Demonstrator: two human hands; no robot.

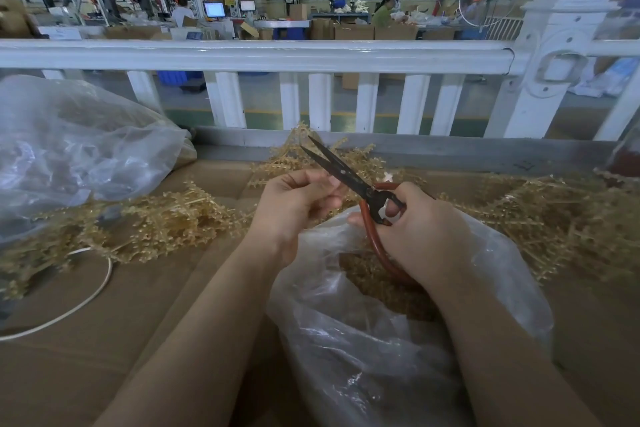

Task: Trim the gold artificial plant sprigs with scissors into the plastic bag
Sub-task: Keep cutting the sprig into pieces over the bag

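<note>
No brand, label or writing can be read on anything near the hands; the screens and signs far across the hall are too small to make out.

The right hand (pixel 419 232) grips the scissors (pixel 349 180) by their red handles, its fingers (pixel 391 208) curled through the loop. The dark blades stand slightly apart, tips pointing up and away to the left. The left hand (pixel 294 201) is just beside the blades, its fingers curled inward with thumb and fingertips drawn together next to the lower blade. Whether they pinch a sprig there cannot be told, as nothing is clearly seen between them.

Both hands are held above the open mouth of the plastic bag (pixel 381 340), a clear, crumpled bag lying on the surface close to the person, with gold cuttings inside it under the right hand. The gold artificial plant sprigs (pixel 166 218) lie spread in loose heaps over the cardboard-covered surface (pixel 121 340), to the left, behind the hands and to the right.

A second clear bag (pixel 79 149) lies at the far left, and a thin white wire loop (pixel 86 298) lies on the cardboard. A white railing (pixel 256 55) runs behind the surface.
</note>
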